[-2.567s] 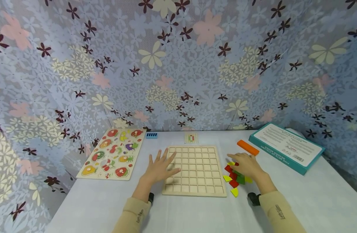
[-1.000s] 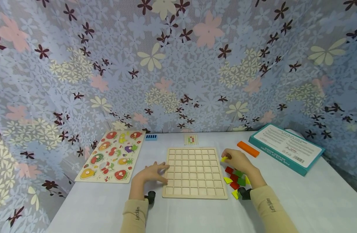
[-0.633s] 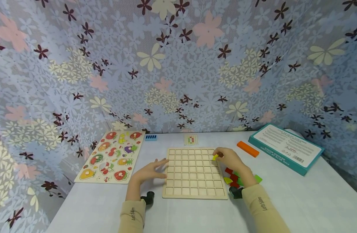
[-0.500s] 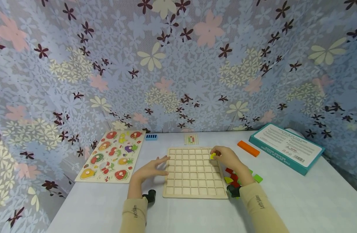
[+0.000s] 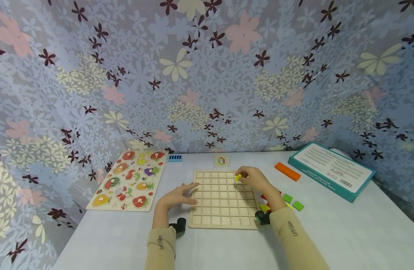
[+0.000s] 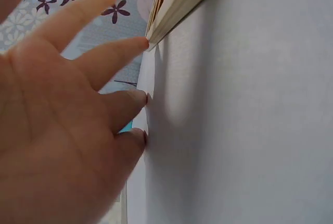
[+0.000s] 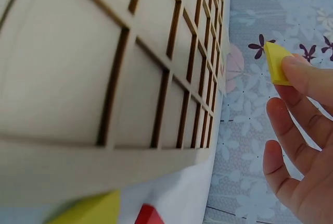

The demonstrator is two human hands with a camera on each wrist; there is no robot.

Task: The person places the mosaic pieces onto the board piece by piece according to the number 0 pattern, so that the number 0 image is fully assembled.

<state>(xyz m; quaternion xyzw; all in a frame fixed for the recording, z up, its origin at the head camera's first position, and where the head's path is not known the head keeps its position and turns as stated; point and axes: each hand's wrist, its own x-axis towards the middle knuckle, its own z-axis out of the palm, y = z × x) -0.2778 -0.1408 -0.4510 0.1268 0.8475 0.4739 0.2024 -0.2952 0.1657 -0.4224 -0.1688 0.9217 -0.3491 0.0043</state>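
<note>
- One right grip (image 5: 255, 178): clamped by thumb and finger on a yellow piece (image 7: 278, 63), raised above the far right part of the gridded board (image 5: 221, 203).
- Left grip (image 5: 174, 197): fingers apart, at the board's left edge.
- Tabletop (image 5: 220, 249), right of board: red, yellow and green pieces (image 5: 298, 205).
- Farther right: orange bar (image 5: 288, 171), teal box (image 5: 331, 169).

Room before grid board (image 5: 215, 203), tiles (image 5: 298, 206) at right
</note>
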